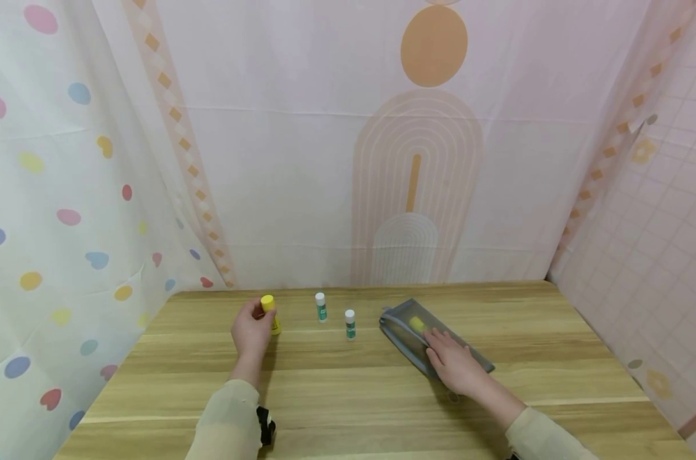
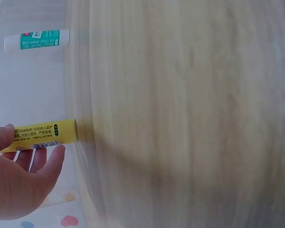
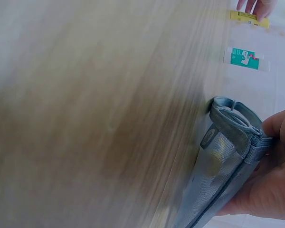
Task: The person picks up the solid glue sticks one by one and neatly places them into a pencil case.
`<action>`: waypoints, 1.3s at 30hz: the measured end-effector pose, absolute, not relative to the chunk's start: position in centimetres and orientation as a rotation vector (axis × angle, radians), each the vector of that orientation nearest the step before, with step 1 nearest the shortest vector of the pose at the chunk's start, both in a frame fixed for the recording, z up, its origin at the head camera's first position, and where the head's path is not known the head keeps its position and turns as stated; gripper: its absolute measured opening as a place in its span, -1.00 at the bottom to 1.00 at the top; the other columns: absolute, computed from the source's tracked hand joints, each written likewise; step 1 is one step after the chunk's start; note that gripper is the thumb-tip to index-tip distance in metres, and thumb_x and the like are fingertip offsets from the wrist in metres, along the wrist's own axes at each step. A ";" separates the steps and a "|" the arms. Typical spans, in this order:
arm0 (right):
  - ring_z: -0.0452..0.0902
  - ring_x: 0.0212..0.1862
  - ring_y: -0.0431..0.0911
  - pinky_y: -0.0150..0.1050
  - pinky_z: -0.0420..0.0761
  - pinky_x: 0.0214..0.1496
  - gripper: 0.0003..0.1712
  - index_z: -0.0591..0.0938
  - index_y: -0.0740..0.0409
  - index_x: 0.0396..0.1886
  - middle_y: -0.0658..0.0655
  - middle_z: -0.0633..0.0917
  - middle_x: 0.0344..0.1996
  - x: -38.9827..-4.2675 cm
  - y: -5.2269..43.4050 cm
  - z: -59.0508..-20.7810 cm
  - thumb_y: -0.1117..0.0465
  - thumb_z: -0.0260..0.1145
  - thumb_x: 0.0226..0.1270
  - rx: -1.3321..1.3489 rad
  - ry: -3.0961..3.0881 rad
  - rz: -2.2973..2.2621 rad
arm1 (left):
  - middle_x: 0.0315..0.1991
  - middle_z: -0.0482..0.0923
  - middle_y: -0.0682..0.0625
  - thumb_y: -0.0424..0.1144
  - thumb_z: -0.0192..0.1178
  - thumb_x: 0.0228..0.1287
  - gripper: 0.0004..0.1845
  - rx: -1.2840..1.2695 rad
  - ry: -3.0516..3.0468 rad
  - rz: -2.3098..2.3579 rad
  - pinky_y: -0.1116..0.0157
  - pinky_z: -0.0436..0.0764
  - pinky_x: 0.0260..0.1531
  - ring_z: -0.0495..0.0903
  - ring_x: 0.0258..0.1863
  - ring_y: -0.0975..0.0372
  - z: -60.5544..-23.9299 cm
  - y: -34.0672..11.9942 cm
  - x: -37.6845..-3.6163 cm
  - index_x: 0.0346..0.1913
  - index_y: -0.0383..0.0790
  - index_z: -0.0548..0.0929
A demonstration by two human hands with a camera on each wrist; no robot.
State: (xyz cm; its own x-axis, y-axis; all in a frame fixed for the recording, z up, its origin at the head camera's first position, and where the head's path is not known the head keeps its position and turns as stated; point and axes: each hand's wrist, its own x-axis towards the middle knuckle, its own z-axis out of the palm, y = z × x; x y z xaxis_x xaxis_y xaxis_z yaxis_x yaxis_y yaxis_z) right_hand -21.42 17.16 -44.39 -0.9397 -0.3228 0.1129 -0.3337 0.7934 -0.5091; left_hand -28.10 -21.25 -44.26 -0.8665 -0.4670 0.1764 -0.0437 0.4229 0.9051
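Note:
My left hand [image 1: 252, 329] holds a yellow glue stick [image 2: 42, 135] upright, thumb on one side and fingers on the other, at the left of the table. To its right stand two glue sticks with white caps and green labels, one farther back [image 1: 321, 308] and one nearer [image 1: 350, 324]. My right hand [image 1: 456, 364] lies over a grey mesh zip pouch [image 1: 401, 333] and grips it by the rim of its opening. In the right wrist view the pouch's mouth gapes. Through the mesh shows a yellow item [image 1: 417, 324], its kind blurred.
The wooden table [image 1: 348, 402] reaches back to a patterned curtain [image 1: 290, 191]. More curtains hang at the left [image 1: 60, 255] and right [image 1: 658, 255] sides.

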 end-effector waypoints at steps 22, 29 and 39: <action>0.14 0.39 0.41 0.61 0.11 0.20 -0.53 0.40 0.36 0.38 0.46 0.34 0.36 -21.4 17.2 -44.2 0.26 0.04 0.57 0.539 -2.960 0.857 | 0.03 0.54 -0.41 -0.36 0.23 0.36 -0.62 0.404 -2.259 -1.617 0.20 0.74 -0.19 0.60 -0.01 -0.15 -43.0 -20.4 -27.6 0.16 -0.49 0.53; 0.15 0.39 0.42 0.61 0.11 0.20 -0.53 0.40 0.36 0.37 0.47 0.34 0.36 -21.3 17.2 -44.2 0.26 0.04 0.57 0.546 -2.955 0.862 | 0.02 0.54 -0.38 -0.36 0.23 0.37 -0.64 0.399 -2.238 -1.663 0.06 0.71 -0.13 0.59 -0.04 -0.10 -43.0 -20.1 -27.5 0.14 -0.47 0.54; 0.14 0.39 0.43 0.62 0.10 0.19 -0.52 0.39 0.38 0.38 0.48 0.33 0.36 -21.3 17.2 -44.3 0.28 0.04 0.57 0.556 -2.954 0.869 | -0.01 0.54 -0.33 -0.40 0.24 0.35 -0.66 0.378 -2.172 -1.808 0.12 0.74 -0.22 0.60 -0.15 0.10 -42.7 -19.6 -27.2 0.12 -0.48 0.54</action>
